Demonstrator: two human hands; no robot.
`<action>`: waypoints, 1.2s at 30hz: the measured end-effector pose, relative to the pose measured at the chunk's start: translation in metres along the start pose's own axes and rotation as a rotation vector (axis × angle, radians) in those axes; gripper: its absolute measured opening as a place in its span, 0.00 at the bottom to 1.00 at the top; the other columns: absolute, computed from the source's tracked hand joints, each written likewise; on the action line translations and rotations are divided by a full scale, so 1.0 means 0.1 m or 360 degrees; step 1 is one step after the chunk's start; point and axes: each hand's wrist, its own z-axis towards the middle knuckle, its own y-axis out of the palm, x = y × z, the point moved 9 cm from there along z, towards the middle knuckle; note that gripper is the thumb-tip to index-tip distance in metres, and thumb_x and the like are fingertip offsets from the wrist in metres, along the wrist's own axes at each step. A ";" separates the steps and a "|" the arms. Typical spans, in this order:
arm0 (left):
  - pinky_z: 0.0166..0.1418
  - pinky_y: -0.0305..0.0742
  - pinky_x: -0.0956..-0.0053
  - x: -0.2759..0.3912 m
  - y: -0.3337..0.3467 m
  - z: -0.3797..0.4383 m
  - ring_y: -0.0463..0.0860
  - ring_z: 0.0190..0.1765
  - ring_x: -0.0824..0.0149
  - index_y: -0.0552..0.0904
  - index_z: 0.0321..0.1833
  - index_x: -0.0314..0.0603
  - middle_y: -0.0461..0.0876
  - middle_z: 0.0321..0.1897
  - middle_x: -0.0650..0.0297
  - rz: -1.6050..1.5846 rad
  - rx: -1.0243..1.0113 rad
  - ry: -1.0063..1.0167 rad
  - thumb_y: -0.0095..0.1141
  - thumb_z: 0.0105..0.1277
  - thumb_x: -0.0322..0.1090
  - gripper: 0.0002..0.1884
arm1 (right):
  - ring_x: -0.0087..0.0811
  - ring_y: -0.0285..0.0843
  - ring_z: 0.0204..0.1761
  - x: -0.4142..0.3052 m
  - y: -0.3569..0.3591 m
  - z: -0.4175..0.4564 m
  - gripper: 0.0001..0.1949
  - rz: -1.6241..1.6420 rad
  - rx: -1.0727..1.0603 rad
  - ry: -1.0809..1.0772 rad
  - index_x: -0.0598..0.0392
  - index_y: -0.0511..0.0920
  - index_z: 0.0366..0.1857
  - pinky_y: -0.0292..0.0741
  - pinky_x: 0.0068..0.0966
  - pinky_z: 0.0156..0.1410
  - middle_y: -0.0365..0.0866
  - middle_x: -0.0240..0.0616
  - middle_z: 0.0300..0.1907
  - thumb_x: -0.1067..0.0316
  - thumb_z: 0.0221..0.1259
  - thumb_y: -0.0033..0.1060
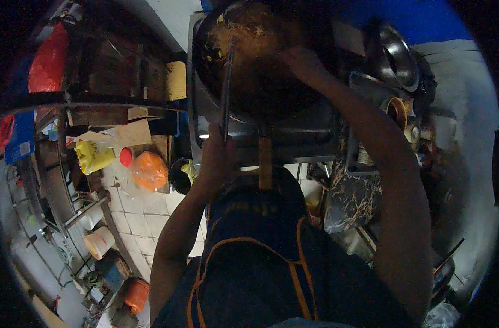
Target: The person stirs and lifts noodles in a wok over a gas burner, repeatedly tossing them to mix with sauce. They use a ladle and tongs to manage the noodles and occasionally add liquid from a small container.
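A large dark wok point(253, 98) sits on a metal stove point(196, 98) in front of me. Thin brown noodle-like food point(249, 35) lies at the wok's far side. My left hand point(218, 153) grips the handle of a long metal utensil point(226, 90), whose far end reaches into the food. Over the wok's right part is my right hand point(300, 61), dim and blurred; whether its fingers hold anything is not clear. The wok's wooden handle point(265, 164) points towards my apron point(249, 262).
On the left, an orange plastic bag point(150, 171) and a yellow bag point(94, 156) lie near a wooden shelf. A black bin point(180, 176) stands beside the stove. To the right are a metal basin point(399, 57), a tray point(351, 164) and a marble-patterned counter point(351, 197).
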 end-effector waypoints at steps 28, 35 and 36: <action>0.42 0.76 0.63 0.33 -0.08 -0.73 0.80 0.41 0.58 0.72 0.54 0.32 0.81 0.41 0.47 -0.0365 0.0111 0.0077 0.54 0.69 0.34 0.15 | 0.51 0.82 0.42 -1.00 -2.43 -0.78 0.08 -0.1399 0.0061 -0.0236 0.52 0.81 0.40 0.78 0.46 0.44 0.82 0.48 0.36 0.62 0.66 0.55; 0.29 0.70 0.67 0.27 -0.47 0.11 0.74 0.27 0.66 0.71 0.55 0.37 0.79 0.28 0.58 -0.0094 0.0284 0.0455 0.51 0.69 0.30 0.13 | 0.50 0.82 0.42 -0.60 -2.12 -0.26 0.08 -0.1609 -0.0200 -0.0170 0.55 0.81 0.40 0.79 0.45 0.42 0.82 0.47 0.36 0.69 0.60 0.55; 0.28 0.70 0.67 0.31 -0.50 0.25 0.74 0.26 0.66 0.71 0.54 0.37 0.79 0.27 0.58 -0.0034 0.0365 0.0599 0.52 0.69 0.30 0.13 | 0.50 0.82 0.41 -0.49 -1.99 -0.25 0.07 -0.1564 -0.0220 -0.0239 0.56 0.81 0.39 0.79 0.44 0.41 0.82 0.47 0.34 0.69 0.60 0.55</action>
